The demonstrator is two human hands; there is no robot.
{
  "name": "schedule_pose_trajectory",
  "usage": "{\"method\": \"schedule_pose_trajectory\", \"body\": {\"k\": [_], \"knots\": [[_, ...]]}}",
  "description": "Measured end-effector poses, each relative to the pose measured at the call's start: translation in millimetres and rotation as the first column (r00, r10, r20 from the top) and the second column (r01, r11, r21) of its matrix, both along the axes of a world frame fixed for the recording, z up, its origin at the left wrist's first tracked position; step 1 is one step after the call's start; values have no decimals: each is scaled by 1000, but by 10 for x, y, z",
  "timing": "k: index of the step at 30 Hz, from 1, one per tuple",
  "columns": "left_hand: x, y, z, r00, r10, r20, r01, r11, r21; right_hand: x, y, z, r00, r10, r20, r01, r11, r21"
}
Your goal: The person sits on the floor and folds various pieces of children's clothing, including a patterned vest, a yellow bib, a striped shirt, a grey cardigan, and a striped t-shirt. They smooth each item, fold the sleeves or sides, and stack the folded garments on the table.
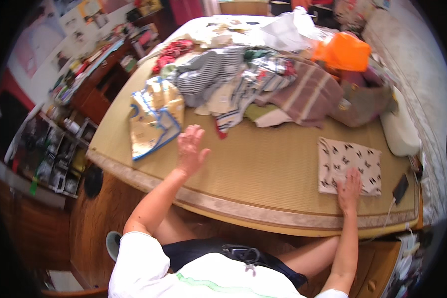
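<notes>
My right hand (350,188) lies flat, fingers outstretched, on a neatly folded pink cloth (333,166) with a dark bow-like pattern. Raised above the mat, my left hand (190,149) is empty with its fingers extended and thumb apart. Just left of it lies a shiny yellow garment or bag with blue edging (156,121). Beyond my hands a heap of clothes spreads across the bed: a grey striped garment (208,74), a white one with dark stripes (248,92), and a brown striped one (308,92).
The woven mat (243,169) covers the bed up to its patterned border. An orange bag (343,52) and a white plastic bag (290,32) sit behind the heap. At right are a pale pillow (401,126) and a dark phone-like device (400,188) with a cable. A cluttered shelf (47,149) stands left.
</notes>
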State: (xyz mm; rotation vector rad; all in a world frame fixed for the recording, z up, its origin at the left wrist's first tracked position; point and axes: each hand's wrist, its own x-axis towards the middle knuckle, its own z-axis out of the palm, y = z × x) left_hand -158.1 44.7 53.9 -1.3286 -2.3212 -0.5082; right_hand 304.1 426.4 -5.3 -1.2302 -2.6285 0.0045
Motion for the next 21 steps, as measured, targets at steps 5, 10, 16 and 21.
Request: {"method": "schedule_pose_trajectory", "body": {"k": [5,10,16,21], "knots": [[-1030,-1649,-383,826,564,-13,-548,797,-255,-382,-720,164,946,171,-275,-174,985,15],[-302,-1149,-137,974,149,173,-154,988,16,-992,-1669,506,825,326,-461,-385,922,-36],[1371,-501,113,577,-339,743,237,940,245,-1725,-2395,503,799,40,-600,-531,514,-673],[1061,-1120,101,909,26,415,-199,904,379,-2135,-2486,739,659,474,-585,-680,708,-193]]}}
